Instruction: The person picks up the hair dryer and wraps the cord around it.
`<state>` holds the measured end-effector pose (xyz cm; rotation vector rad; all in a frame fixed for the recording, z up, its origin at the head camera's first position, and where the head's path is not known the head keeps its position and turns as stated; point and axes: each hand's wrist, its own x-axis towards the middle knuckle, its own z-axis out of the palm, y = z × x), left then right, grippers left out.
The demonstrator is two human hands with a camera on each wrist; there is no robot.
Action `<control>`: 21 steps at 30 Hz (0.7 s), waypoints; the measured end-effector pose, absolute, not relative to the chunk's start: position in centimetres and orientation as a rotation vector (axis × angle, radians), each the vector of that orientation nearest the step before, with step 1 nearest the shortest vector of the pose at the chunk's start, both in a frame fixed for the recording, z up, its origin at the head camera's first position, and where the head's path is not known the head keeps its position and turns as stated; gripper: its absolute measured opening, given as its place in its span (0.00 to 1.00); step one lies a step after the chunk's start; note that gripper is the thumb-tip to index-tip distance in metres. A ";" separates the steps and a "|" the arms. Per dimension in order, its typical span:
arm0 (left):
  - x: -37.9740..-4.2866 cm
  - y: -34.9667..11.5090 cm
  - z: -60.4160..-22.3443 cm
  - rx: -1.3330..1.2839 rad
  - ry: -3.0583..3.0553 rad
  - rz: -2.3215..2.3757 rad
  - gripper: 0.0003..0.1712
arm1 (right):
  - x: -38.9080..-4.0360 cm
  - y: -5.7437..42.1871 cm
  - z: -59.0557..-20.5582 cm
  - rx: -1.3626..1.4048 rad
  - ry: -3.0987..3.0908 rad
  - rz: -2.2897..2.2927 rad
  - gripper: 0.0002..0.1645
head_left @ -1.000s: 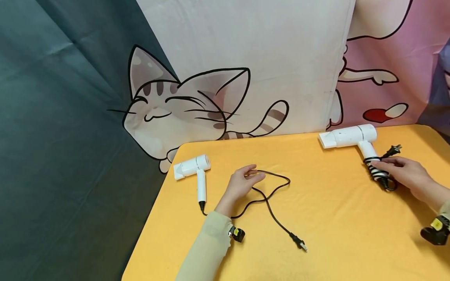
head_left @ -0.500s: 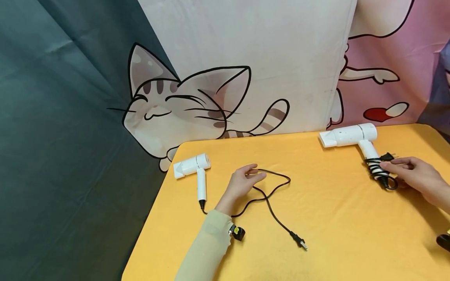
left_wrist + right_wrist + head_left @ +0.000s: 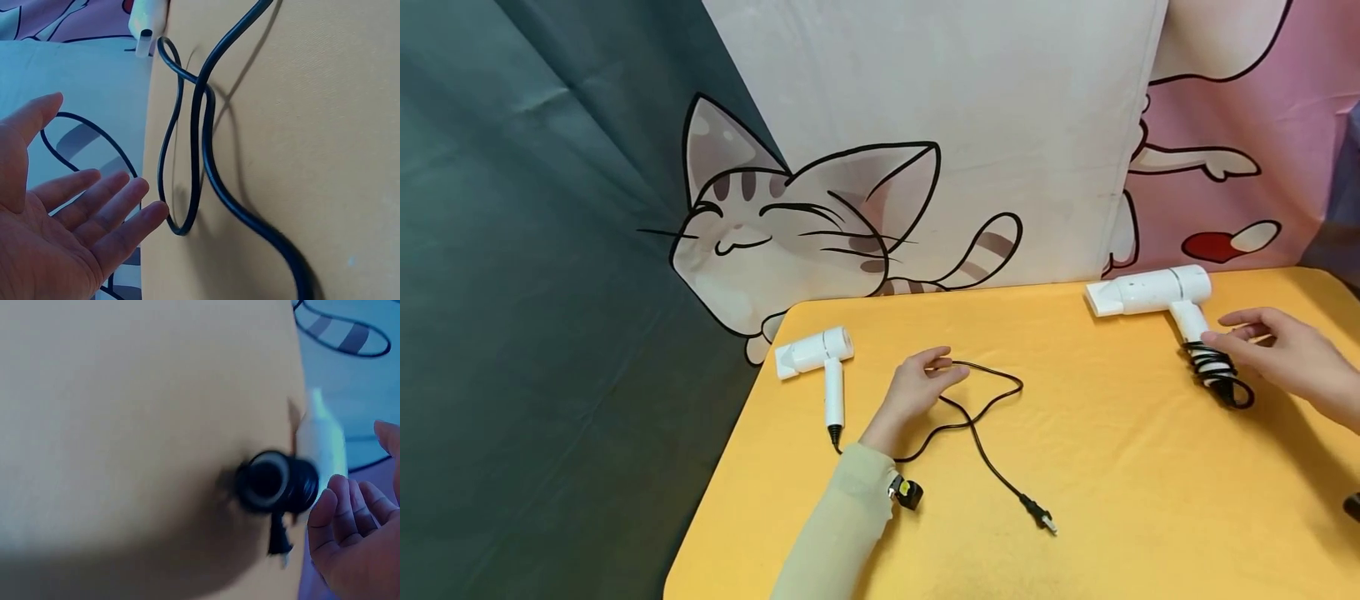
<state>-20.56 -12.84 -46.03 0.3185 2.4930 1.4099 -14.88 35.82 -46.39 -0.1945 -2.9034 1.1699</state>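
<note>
A white hair dryer [image 3: 814, 354] lies at the left of the table, its black cord [image 3: 991, 467] spread loosely to the right and ending in a two-pin plug [image 3: 1038, 513]. My left hand [image 3: 913, 386] hovers by the cord's loop with relaxed fingers, holding nothing. In the left wrist view its fingertips are right beside the cord [image 3: 195, 137]. At the back right lies a second white hair dryer [image 3: 1153, 292], with its cord [image 3: 1212, 365] coiled round the handle. Beside that handle my right hand [image 3: 1281, 350] has loosely bent fingers and an empty palm. The right wrist view shows this dryer's plug [image 3: 279, 537].
A yellow cloth [image 3: 1112, 492] covers the table. Behind it hangs a pale curtain with a cartoon cat [image 3: 805, 221], and a dark green curtain [image 3: 550, 333] hangs at the left.
My right hand has let go of the coiled cord and plug and drawn slightly away from the handle. The plug has dropped out of sight in the head view. My left hand stays put.
</note>
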 end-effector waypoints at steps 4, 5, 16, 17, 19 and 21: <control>-20.7 -13.0 -45.4 0.293 2.513 1.404 0.39 | -15.3 33.9 -45.5 -0.121 -2.882 1.232 0.42; -20.8 -13.1 -45.2 0.288 2.520 1.400 0.39 | -15.3 33.4 -45.4 -0.098 -2.875 1.259 0.41; -22.2 -15.7 -43.3 0.289 2.644 1.337 0.39 | -14.7 29.3 -44.5 0.181 -2.821 1.422 0.29; -22.3 -16.2 -43.1 0.289 2.663 1.320 0.39 | -14.6 28.9 -44.5 0.214 -2.811 1.438 0.27; -22.6 -17.1 -42.8 0.280 2.709 1.277 0.40 | -14.4 28.3 -44.4 0.263 -2.804 1.463 0.25; -22.9 -18.1 -42.6 0.270 2.758 1.224 0.41 | -14.3 27.6 -44.4 0.300 -2.806 1.482 0.25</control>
